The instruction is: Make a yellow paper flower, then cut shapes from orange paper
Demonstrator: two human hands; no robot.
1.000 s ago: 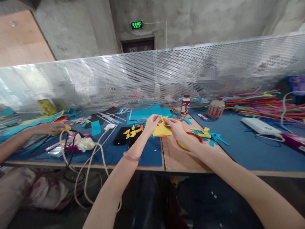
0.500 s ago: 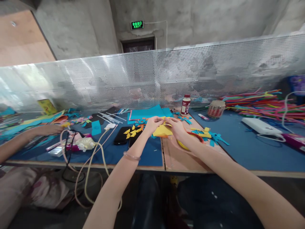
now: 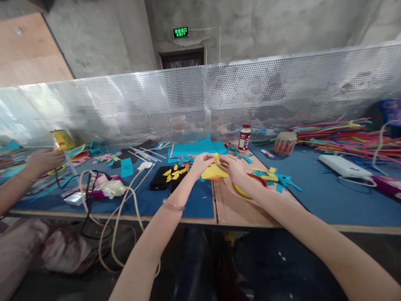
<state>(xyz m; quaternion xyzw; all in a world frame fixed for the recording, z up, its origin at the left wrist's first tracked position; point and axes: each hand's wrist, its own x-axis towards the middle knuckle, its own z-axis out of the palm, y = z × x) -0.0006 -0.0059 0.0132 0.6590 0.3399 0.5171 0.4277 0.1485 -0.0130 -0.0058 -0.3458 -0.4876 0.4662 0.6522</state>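
Observation:
My left hand (image 3: pixel 203 164) pinches a small yellow paper piece (image 3: pixel 216 157) between thumb and fingertips. Close by on the right, my right hand (image 3: pixel 234 168) is closed, with a thin greyish thing (image 3: pixel 222 166) at its fingertips that is too small to name. Below both hands lies a yellow paper sheet (image 3: pixel 213 171). Partly hidden by my right forearm is a red and yellow ring-shaped thing (image 3: pixel 241 190). Small folded yellow pieces (image 3: pixel 173 173) rest on a black phone (image 3: pixel 161 177) to the left.
Blue sheets (image 3: pixel 194 147) and a dark red bottle (image 3: pixel 244 138) stand behind my hands. Blue and yellow scraps (image 3: pixel 282 180) lie at right, near a white power bank (image 3: pixel 343 166). Cables (image 3: pixel 117 217) hang over the left edge. Another person's hand (image 3: pixel 44 163) is at far left.
My right fingers have drawn slightly apart from my left, and a thin greyish thing now shows at them. The other person's hand has moved left, lifting a pale strip.

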